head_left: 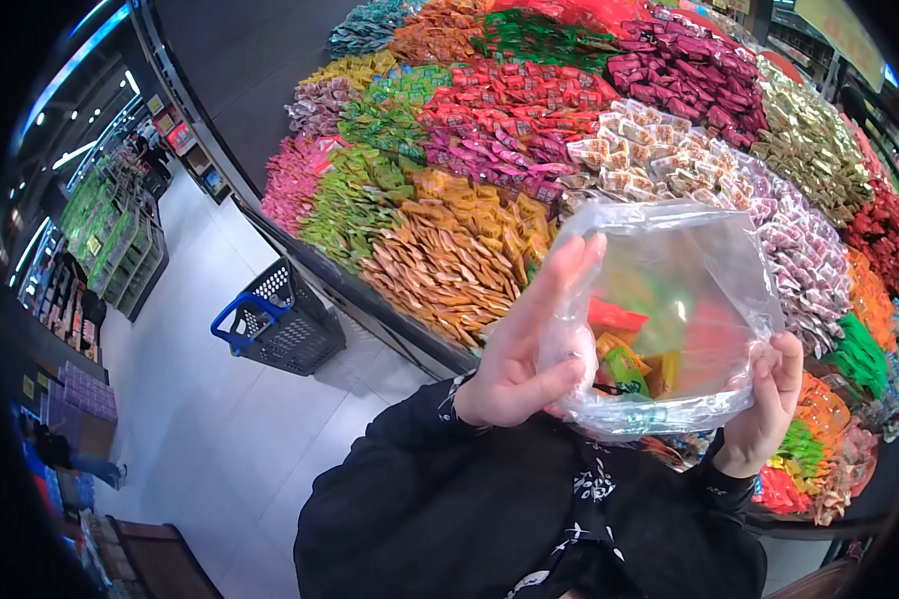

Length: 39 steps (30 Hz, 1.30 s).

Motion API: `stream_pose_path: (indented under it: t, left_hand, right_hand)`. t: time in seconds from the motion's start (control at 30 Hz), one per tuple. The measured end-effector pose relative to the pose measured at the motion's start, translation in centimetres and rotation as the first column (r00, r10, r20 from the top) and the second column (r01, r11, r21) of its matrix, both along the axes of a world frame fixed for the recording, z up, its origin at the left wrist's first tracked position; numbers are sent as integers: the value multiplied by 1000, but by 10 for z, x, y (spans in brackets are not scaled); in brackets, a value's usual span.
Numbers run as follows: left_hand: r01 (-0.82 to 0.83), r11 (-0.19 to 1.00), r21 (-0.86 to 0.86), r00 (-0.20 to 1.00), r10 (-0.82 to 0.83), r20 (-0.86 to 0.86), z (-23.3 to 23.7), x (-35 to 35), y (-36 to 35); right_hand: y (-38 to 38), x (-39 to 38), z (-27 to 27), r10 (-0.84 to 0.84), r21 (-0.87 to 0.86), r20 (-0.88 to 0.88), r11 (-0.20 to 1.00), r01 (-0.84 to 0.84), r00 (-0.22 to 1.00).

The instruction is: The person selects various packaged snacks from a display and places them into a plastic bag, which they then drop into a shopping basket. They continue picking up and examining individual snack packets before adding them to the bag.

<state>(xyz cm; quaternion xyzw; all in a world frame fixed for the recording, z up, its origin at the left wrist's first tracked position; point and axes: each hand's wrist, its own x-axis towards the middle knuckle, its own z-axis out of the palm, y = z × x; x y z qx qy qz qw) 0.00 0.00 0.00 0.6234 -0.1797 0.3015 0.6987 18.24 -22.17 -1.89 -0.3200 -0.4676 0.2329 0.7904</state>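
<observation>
Pale tiled floor [195,419] runs through a brightly lit store, past a broad, dark-edged tabletop [380,302] piled with small wrapped packets [519,90]. The packets lie grouped by colour in dense patches: pink, green, orange, red, purple, white and gold among them. Off to the left, across the aisle, stands a shelving rack [115,235] filled mostly with green goods.

At the tabletop's edge is a person in a loose black garment [400,509] with a white pattern down the front and at one cuff. On the floor to the person's left, near the tabletop, sits a dark perforated shopping basket [290,324] with a blue handle.

A clear plastic bag [669,411] is up in front of the person's chest, supported from both sides, its mouth spread wide. The left hand [514,359] has its side of the bag between thumb and fingers, the fingers raised nearly straight and the thumb set apart. The right hand [767,404] grips the opposite rim, its fingers bent closely over the film. Low inside lie a few sweets [624,371] in red, green and yellow-orange wrappers, though glare on the plastic makes their number hard to judge.
</observation>
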Motion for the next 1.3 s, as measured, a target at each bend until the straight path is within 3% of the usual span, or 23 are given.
stream_pose_path:
  t: [0.1,0.17,0.43,0.7,0.9,0.97,1.03,1.1,1.13,1.17,1.3]
  left_hand:
    - [42,999,22,999,-42,18,1,1,-3]
    - [117,989,-90,993,-114,44,3,2,-2]
    - [213,965,-154,977,-210,32,4,15,40]
    - [73,997,13,977,-74,198,27,81,82]
    - [35,993,-114,992,-21,123,17,149,86]
    - [12,996,-86,997,-6,76,3,168,87]
    - [31,995,-94,999,-28,39,-7,174,85]
    - [88,986,-142,996,-84,34,-10,176,83]
    - [115,976,-184,993,-114,16,-1,170,80]
    - [111,979,-172,994,-109,21,-1,172,81]
    - [77,984,-158,997,-74,27,-5,183,84]
  right_hand:
    - [-6,-11,-1,-265,-123,-78,959,254,961]
    - [-3,-21,0,-432,-189,-123,894,406,893]
    - [45,-37,33,-433,-264,-148,884,386,889]
    - [95,14,77,-540,-212,-29,826,523,841]
    - [104,92,94,-508,-307,68,809,502,859]
    - [103,122,91,-588,-444,145,680,583,796]
    - [112,132,89,-669,-504,362,446,740,650]
    - [113,159,86,-535,-445,729,101,890,426]
    - [114,175,83,-421,-263,874,8,965,242]
    - [114,190,79,-278,-60,960,-57,997,42]
    - [143,215,117,-284,17,959,26,1000,-9]
